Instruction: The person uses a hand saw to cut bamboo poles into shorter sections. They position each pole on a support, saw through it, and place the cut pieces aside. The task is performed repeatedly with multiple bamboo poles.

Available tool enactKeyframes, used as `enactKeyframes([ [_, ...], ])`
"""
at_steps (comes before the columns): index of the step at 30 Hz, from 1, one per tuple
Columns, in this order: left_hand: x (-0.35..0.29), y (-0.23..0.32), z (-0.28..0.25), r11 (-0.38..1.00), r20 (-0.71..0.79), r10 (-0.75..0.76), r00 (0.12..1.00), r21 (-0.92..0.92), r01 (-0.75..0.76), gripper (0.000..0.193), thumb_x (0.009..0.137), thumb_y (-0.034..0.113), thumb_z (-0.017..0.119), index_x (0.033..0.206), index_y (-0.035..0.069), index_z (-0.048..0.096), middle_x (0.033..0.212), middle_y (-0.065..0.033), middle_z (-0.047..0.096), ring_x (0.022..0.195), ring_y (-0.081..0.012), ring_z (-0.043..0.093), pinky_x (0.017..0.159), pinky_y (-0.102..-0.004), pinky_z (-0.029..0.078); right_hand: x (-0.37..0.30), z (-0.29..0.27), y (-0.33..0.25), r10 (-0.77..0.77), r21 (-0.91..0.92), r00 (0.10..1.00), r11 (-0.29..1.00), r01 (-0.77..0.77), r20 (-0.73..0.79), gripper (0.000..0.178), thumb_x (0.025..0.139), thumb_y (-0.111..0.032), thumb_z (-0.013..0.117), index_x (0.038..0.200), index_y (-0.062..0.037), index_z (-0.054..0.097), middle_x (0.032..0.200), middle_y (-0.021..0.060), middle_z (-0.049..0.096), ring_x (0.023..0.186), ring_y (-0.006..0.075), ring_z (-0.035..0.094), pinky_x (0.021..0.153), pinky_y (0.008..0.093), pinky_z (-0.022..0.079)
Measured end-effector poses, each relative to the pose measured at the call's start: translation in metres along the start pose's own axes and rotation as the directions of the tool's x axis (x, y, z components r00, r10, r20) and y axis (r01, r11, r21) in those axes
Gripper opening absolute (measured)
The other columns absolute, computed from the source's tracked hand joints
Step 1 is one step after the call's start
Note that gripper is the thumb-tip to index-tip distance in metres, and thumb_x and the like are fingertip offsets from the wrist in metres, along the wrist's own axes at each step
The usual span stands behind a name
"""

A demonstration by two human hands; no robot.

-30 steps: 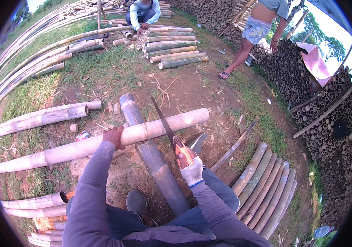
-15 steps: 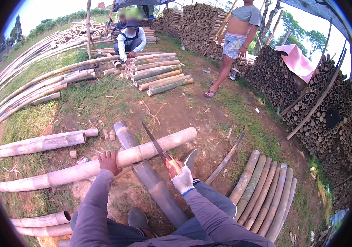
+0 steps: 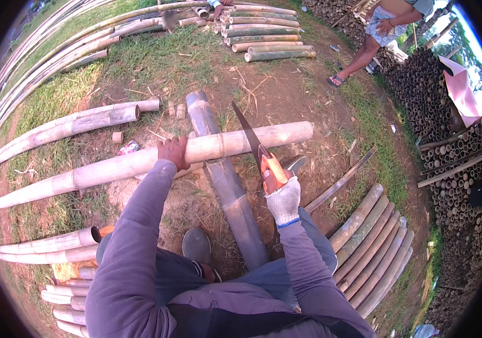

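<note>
A long pale bamboo pole (image 3: 122, 164) lies across a thick, dark bamboo log (image 3: 235, 198) in front of me. My bare left hand (image 3: 174, 152) is closed over the pole's top, just left of the crossing. In a white knitted glove, my right hand (image 3: 283, 201) grips the orange handle of a handsaw (image 3: 273, 168). The saw's dark blade slants up and left across the pole, right of the log and short of the pole's right end. Whether its teeth have cut in, I cannot tell.
Cut bamboo lengths (image 3: 370, 253) lie in a row at my right. More poles (image 3: 91, 123) rest at the left, and a small stack (image 3: 269, 32) stands ahead. A person (image 3: 373, 39) stands at the far right near large bamboo piles (image 3: 421, 84). A split strip (image 3: 342, 177) lies beyond my right hand.
The view has tilted down, so the scene sits higher in the picture. My left hand still holds the pole and the saw still crosses it. The standing person's hand is now at their shorts.
</note>
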State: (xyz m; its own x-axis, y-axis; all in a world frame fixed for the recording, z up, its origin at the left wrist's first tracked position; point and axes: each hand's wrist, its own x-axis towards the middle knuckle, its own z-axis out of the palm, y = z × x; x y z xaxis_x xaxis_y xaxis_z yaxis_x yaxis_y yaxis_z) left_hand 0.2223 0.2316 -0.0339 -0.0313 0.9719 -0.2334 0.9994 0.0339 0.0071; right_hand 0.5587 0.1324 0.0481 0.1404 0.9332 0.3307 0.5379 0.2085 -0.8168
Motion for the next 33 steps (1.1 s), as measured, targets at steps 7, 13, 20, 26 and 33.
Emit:
enactKeyframes([
  [7, -0.017, -0.021, -0.01, 0.998, -0.004, -0.051, 0.999, -0.034, 0.05, 0.085, 0.069, 0.044, 0.093, 0.137, 0.014, 0.053, 0.131, -0.0156, 0.067, 0.125, -0.0388, 0.066, 0.106, -0.0592, 0.048, -0.057, -0.019, -0.001, -0.143, 0.023, 0.989, 0.99, 0.142, 0.03, 0.025, 0.103, -0.021, 0.074, 0.098, 0.0019, 0.065, 0.079, 0.0097, 0.068, 0.065, 0.0137, 0.064, 0.059, 0.0321, 0.05],
  [13, -0.006, -0.017, -0.004, 0.998, 0.078, -0.056, 0.995, -0.022, 0.058, 0.082, 0.072, 0.042, 0.092, 0.141, 0.018, 0.053, 0.134, -0.0115, 0.066, 0.131, -0.0346, 0.063, 0.109, -0.0588, 0.047, -0.127, -0.077, 0.007, 0.112, -0.066, 0.985, 0.992, -0.104, 0.134, 0.021, 0.102, -0.015, 0.072, 0.099, 0.0057, 0.067, 0.084, 0.0172, 0.068, 0.072, 0.0294, 0.069, 0.065, 0.0403, 0.052],
  [20, 0.0, -0.005, -0.012, 1.0, 0.024, 0.005, 1.0, -0.028, -0.004, 0.082, 0.07, 0.041, 0.093, 0.138, 0.017, 0.055, 0.13, -0.014, 0.068, 0.125, -0.0363, 0.066, 0.105, -0.056, 0.051, 0.035, 0.048, 0.03, 0.047, -0.01, 0.998, 0.999, -0.047, 0.029, 0.026, 0.102, -0.022, 0.077, 0.101, 0.0031, 0.069, 0.082, 0.0092, 0.071, 0.071, 0.0148, 0.066, 0.063, 0.0322, 0.053],
  [26, -0.007, -0.021, 0.001, 0.999, -0.003, -0.034, 0.999, -0.015, 0.034, 0.081, 0.07, 0.039, 0.092, 0.138, 0.018, 0.055, 0.128, -0.013, 0.069, 0.124, -0.0361, 0.067, 0.104, -0.0557, 0.052, -0.122, -0.058, 0.037, 0.079, 0.009, 0.991, 0.997, -0.08, 0.107, 0.024, 0.104, -0.02, 0.071, 0.102, 0.0013, 0.061, 0.069, 0.0046, 0.063, 0.056, 0.01, 0.061, 0.052, 0.0279, 0.05],
  [33, 0.0, -0.008, -0.005, 1.0, 0.019, -0.01, 1.0, -0.015, 0.011, 0.082, 0.07, 0.041, 0.092, 0.138, 0.018, 0.054, 0.129, -0.013, 0.068, 0.124, -0.0365, 0.066, 0.106, -0.0548, 0.051, -0.038, 0.014, 0.049, -0.026, -0.005, 0.998, 1.0, 0.026, 0.05, 0.022, 0.102, -0.017, 0.074, 0.098, 0.0021, 0.064, 0.079, 0.0063, 0.066, 0.068, 0.0126, 0.064, 0.061, 0.0305, 0.054],
])
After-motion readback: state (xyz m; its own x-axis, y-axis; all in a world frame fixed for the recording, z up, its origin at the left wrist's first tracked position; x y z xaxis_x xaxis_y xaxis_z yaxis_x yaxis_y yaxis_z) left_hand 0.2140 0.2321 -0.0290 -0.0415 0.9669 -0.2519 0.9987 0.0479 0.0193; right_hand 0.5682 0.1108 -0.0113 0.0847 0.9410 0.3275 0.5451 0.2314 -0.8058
